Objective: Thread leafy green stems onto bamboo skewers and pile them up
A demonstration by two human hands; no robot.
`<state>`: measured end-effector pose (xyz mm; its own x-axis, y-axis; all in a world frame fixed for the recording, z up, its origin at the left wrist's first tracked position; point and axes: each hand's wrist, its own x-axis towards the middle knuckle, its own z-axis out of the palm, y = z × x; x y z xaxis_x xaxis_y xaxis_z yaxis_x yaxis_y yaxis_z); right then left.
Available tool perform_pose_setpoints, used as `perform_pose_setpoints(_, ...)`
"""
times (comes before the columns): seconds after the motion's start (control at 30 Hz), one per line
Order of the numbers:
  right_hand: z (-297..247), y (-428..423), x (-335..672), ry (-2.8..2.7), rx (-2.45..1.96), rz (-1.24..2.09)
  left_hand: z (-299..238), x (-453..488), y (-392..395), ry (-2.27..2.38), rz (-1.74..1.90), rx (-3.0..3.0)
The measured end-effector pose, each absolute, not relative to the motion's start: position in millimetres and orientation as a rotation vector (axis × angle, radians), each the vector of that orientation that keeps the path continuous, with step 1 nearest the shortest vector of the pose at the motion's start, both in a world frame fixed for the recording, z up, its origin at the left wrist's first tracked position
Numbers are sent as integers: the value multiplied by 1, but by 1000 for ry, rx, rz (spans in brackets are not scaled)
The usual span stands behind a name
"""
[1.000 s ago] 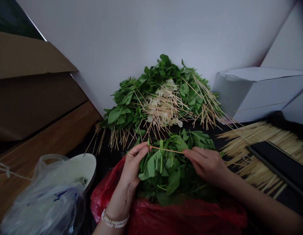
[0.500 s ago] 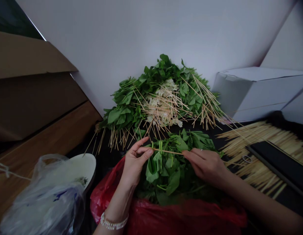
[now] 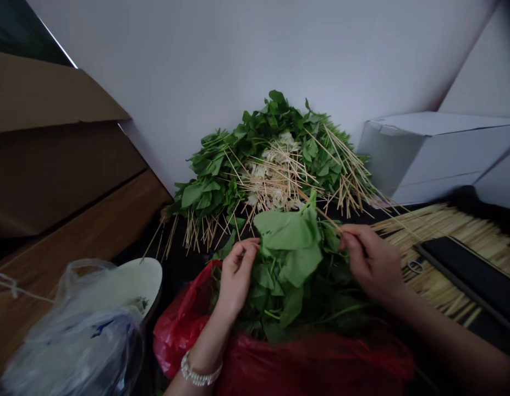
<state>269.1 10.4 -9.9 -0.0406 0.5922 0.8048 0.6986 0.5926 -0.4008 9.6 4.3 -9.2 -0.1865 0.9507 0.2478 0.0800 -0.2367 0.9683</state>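
My right hand (image 3: 372, 263) pinches the end of a thin wooden skewer (image 3: 327, 218) that carries folded green leaves (image 3: 294, 236), lifted above the loose leaves (image 3: 288, 308) in a red plastic bag (image 3: 304, 368). My left hand (image 3: 237, 272) is curled beside the skewered leaves, fingertips at their left edge, with a bead bracelet on the wrist. Behind both hands lies a big heap of finished leaf skewers (image 3: 271, 165) against the wall.
A pile of bare skewers (image 3: 428, 231) lies at the right beside a black flat object (image 3: 477, 280). A white box (image 3: 440, 154) stands behind it. A clear plastic bag (image 3: 69, 335) and a white bowl (image 3: 149, 278) sit at the left, below brown cardboard (image 3: 52, 137).
The skewer was held level between both hands; now my right hand has swung it up and to the right with the leaves on it, and my left hand has let go of its tip.
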Motion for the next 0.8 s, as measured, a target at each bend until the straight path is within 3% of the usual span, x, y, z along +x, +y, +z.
perform_pose_setpoints(0.27, -6, 9, 267, -1608, -1090, 75, -13, 15, -2, 1379, 1005, 2291)
perform_pose_setpoints(0.5, -6, 9, 266, -1571, -1090, 123, -4, 8, 0, 1245, 1373, 1827)
perform_pose_setpoints(0.8, -8, 7, 264, -1688, -1046, 17, -10, 2, 8, 1110, 1522, 1246)
